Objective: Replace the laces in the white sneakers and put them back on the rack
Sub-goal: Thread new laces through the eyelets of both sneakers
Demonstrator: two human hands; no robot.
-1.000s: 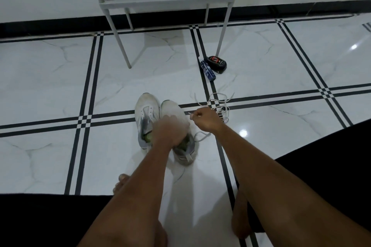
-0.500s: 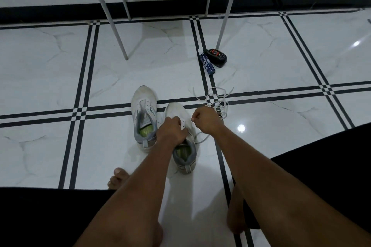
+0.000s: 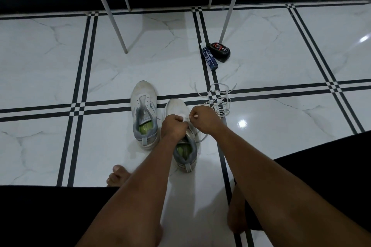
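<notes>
I keep my left hand [image 3: 173,126] and right hand [image 3: 203,119] both pinching the lace [image 3: 218,104] over the right sneaker [image 3: 183,136], feeding it slowly.

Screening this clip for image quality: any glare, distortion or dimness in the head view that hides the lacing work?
Head view: dim overall; one bright glare spot on the glossy floor, right of the hands, clear of the work; wide-angle bowing bends the tile lines; the left hand and right hand cover the right sneaker's eyelets; the loose lace stays legible.
</notes>
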